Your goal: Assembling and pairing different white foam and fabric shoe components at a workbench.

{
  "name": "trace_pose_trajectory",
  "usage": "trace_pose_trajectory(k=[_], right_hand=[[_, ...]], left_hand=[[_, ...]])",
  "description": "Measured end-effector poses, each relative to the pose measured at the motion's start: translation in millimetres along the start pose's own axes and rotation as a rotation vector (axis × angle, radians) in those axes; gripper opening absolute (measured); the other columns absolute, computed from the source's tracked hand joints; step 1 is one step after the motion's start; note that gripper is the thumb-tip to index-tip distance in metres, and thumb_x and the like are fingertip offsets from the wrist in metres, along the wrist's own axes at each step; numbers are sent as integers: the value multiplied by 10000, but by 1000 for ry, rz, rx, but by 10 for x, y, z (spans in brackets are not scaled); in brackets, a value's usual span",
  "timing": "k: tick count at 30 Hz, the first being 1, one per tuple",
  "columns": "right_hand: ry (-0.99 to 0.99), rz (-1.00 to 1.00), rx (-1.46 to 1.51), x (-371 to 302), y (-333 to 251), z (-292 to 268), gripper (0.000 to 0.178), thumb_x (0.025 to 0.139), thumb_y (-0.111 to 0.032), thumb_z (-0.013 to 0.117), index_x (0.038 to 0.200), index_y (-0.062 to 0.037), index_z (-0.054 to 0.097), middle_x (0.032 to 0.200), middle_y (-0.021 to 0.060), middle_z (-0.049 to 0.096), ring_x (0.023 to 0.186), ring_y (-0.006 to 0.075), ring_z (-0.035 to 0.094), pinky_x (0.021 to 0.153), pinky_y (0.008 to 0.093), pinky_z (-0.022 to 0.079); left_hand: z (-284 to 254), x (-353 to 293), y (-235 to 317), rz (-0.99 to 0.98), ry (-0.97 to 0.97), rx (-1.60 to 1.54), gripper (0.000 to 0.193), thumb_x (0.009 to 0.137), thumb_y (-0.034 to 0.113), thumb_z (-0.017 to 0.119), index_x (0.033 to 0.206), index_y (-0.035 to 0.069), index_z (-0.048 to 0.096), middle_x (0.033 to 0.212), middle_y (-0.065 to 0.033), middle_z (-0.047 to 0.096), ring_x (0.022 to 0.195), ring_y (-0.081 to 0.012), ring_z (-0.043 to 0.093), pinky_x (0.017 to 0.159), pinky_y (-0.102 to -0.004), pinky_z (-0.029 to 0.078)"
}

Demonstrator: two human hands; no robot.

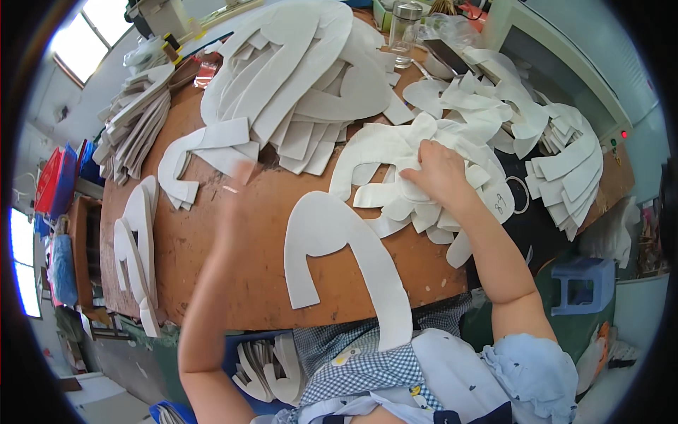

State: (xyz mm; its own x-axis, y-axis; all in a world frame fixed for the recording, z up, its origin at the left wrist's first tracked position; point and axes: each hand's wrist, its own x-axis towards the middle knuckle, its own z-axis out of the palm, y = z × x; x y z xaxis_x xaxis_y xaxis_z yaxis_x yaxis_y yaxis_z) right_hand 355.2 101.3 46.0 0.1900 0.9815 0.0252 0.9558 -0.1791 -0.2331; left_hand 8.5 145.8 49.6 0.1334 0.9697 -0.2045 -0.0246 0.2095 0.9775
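A checked apron (374,374) shows beside a white, lopsided, arched piece (342,227).

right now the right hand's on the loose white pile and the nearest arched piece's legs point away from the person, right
No: the head view shows the arched piece with both legs toward the person. The right hand is on the pile.

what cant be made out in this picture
Left hand, head view: motion blur hides its finger positions and whether it grips anything.
Right hand, head view: its own back hides the palm and whether it pinches anything.
Large pile of curved white cutouts, head view: upper pieces hide much of those beneath.
Lower-left blue container, head view: cut off by the bottom edge.
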Motion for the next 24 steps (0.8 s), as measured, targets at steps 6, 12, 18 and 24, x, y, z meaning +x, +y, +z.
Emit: trace_pose_trajectory(k=[6, 12, 18, 24], right_hand=[[78, -87, 92, 116, -123, 190, 308, 752, -192, 793, 906, -25, 585, 888, 155, 675, 861, 347, 667, 780, 447, 517], [299, -269, 806, -107, -398, -57, 325, 808, 16, 696, 1120, -50, 634, 865, 88, 605, 802, 224, 622, 715, 329, 499], [74, -472, 940, -643, -598, -341, 269, 838, 41, 674, 1098, -26, 690, 900, 39, 558, 788, 106, 543, 642, 240, 426], [440, -847, 528, -1263, -920, -84, 323, 714, 68, 682, 1023, -26, 702, 954, 112, 637, 777, 230, 652, 577, 303, 535]], left_hand=[[439, -1044, -692, 557, -287, 1302, 791, 925, 459, 609, 1528, 36, 321, 1615, -162, 258, 1515, -336, 175, 1208, -547, 87], [573, -1167, -909, 477, -38, 1328, 784, 939, 420, 597, 1539, 23, 285, 1633, -173, 199, 1524, -336, 132, 1215, -517, 47], [637, -1538, -715, 425, -17, 667, 608, 903, 150, 673, 1426, -17, 411, 1497, -189, 431, 1415, -355, 388, 1118, -495, 344], [568, -1703, -260, 215, 31, -128, 369, 931, 137, 688, 1231, -7, 528, 1160, -93, 614, 1077, -169, 622, 923, -314, 514]])
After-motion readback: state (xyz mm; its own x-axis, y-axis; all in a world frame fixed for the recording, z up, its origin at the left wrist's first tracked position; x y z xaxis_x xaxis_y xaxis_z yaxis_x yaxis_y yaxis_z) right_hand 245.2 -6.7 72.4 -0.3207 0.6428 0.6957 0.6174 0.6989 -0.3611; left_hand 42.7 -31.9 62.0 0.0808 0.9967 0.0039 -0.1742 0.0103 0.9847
